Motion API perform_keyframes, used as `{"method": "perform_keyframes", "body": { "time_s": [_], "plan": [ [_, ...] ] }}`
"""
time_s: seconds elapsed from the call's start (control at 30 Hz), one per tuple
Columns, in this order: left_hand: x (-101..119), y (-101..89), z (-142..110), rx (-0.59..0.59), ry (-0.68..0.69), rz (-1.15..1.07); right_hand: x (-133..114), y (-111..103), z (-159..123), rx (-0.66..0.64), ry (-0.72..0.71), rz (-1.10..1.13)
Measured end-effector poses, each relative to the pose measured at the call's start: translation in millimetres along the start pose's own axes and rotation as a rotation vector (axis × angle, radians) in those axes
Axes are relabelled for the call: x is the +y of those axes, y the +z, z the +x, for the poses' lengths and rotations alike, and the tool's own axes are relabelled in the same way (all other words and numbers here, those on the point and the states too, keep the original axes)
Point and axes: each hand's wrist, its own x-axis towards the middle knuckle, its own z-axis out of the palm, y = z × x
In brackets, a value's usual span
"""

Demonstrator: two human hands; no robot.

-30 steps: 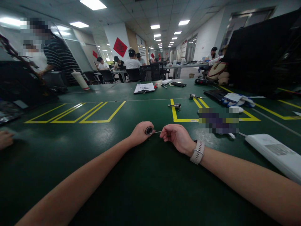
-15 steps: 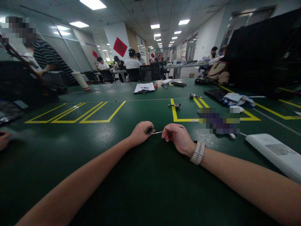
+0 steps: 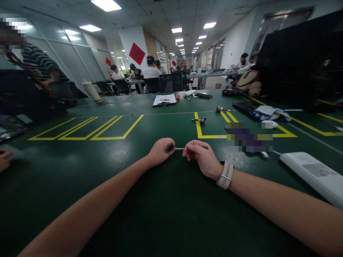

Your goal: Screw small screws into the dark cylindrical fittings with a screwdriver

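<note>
My left hand (image 3: 160,151) is closed around a cylindrical metal part (image 3: 169,148), its dark round opening facing me. My right hand (image 3: 199,155), with a pale watch strap at the wrist, pinches a thin-shafted screwdriver (image 3: 179,149); its handle is mostly hidden in the fingers. The shaft points left and its tip meets the side of the metal part; the exact contact cannot be made out. A tiny ring-like bit (image 3: 164,166) lies on the green table (image 3: 160,214) below my left hand.
Beyond my right hand lie two metal parts with rods, one nearer (image 3: 202,120) and one farther (image 3: 219,109). A white power bank-like block (image 3: 313,175) and gloves (image 3: 270,112) are right. A clipboard (image 3: 164,100) lies at the back. Another person's hand (image 3: 4,160) shows left.
The screwdriver's shaft has swung to nearly level, its tip slightly higher on the metal part. A tiny bit now shows on the table below. The person in stripes has shifted left.
</note>
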Motion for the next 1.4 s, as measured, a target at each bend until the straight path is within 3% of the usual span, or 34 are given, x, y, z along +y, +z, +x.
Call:
{"method": "perform_keyframes", "body": {
  "time_s": [0.2,0.37,0.5,0.73,0.97,1.07,1.3,1.4],
  "plan": [
    [0.1,-0.9,0.0,0.025,-0.016,0.035,-1.6,3.3,-3.8,-0.128,0.018,-0.167],
    [0.5,-0.9,-0.6,0.037,-0.036,-0.015,-1.9,3.7,-3.9,-0.205,0.03,-0.12],
    [-0.7,0.3,-0.9,0.026,-0.038,-0.04,-1.3,2.2,-4.1,-0.168,-0.03,-0.144],
    [-0.9,1.3,-0.3,0.027,-0.008,-0.004,-2.4,2.8,-7.3,-0.1,-0.156,-0.427],
    [2.3,-1.7,-1.6,0.023,0.019,-0.075,-1.1,-2.7,2.3,-0.106,0.065,0.004],
    [2.8,-2.1,-1.8,0.018,0.017,-0.092,-0.8,-2.8,3.7,-0.106,0.095,0.066],
    [-0.2,1.6,-0.4,0.033,0.037,0.072,-1.2,1.6,-4.9,-0.085,-0.092,-0.27],
    [0.1,2.1,-0.6,0.009,0.073,0.153,-0.9,1.5,-5.1,-0.102,-0.084,-0.309]
  ]
}}
